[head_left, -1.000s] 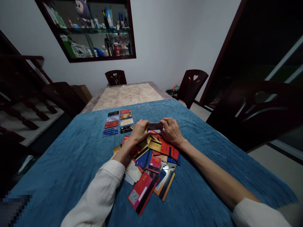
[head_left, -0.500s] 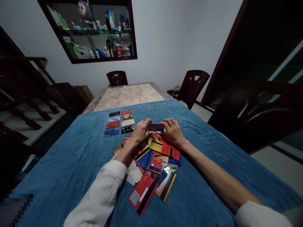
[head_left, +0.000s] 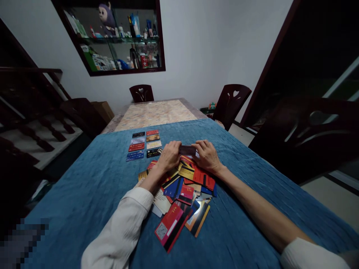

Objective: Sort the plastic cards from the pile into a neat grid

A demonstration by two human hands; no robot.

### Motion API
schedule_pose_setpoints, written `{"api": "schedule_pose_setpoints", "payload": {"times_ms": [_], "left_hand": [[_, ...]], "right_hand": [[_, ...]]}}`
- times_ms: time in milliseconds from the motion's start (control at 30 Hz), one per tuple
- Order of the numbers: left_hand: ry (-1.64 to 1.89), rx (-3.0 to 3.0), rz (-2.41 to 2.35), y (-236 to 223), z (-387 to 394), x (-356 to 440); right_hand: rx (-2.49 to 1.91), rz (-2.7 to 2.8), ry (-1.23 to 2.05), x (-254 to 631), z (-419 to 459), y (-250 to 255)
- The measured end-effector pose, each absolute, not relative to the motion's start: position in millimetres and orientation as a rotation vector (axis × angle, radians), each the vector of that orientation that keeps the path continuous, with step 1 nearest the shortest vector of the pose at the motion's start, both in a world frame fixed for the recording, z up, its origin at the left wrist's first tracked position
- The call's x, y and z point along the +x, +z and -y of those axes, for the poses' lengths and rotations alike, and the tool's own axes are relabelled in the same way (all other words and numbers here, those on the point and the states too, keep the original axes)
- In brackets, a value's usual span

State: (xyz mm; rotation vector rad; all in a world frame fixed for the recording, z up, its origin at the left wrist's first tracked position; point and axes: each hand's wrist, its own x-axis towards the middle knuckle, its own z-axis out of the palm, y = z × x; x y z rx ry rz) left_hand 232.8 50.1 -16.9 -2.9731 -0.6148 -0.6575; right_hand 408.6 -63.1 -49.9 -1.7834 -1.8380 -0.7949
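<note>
Both my hands rest on the far edge of a loose pile of plastic cards (head_left: 182,194) on a blue cloth (head_left: 84,186). My left hand (head_left: 169,156) and my right hand (head_left: 206,155) are closed on the two ends of one dark card (head_left: 187,150), held between them just above the pile. Beyond my left hand, several cards lie in two neat columns (head_left: 143,145). A red card with a black stripe (head_left: 170,227) sticks out of the pile toward me.
The bare marble tabletop (head_left: 155,113) continues past the cloth. Dark wooden chairs stand at the far end (head_left: 141,93), the far right (head_left: 232,100), the near right (head_left: 308,130) and the left (head_left: 81,114). A wall cabinet (head_left: 117,37) holds bottles and a toy.
The view has shifted slightly; my hands stay on the pile holding the dark card between them, with little movement.
</note>
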Motion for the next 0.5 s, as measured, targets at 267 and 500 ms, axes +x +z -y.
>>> {"api": "schedule_pose_setpoints", "payload": {"times_ms": [267,500], "left_hand": [[-0.651,-2.885,0.569,-15.3,-51.5,224.8],[-0.642,-2.785,0.462,-14.7,-59.5,209.9]], "right_hand": [[-1.718,1.858,-0.778,406.6,61.6,-45.4],[-1.643,1.893,-0.665,400.8,54.0,-42.7]]}}
